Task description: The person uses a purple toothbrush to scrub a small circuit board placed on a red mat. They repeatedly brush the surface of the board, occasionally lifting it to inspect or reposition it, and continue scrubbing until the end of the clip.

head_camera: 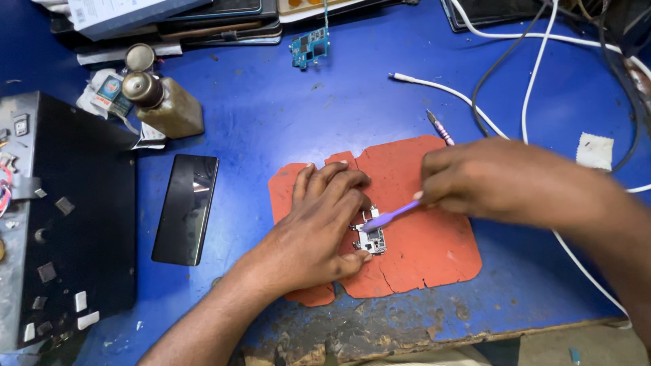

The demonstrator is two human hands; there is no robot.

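A small circuit board (372, 238) lies on a worn orange mat (424, 247) on the blue table (271, 115). My left hand (319, 227) lies flat on the mat, its fingers and thumb pinning the board at its left side. My right hand (485, 179) grips a purple brush (390, 217), and the brush tip rests on the board's top face. The far end of the brush is hidden inside my fist.
A black phone (186, 207) lies left of the mat. A black metal box (64, 217) fills the left edge. A brown bottle (166, 102), a blue circuit board (310, 47), a pink-tipped tool (440, 127) and white cables (529, 102) sit farther back. The table's front edge (380, 335) is chipped.
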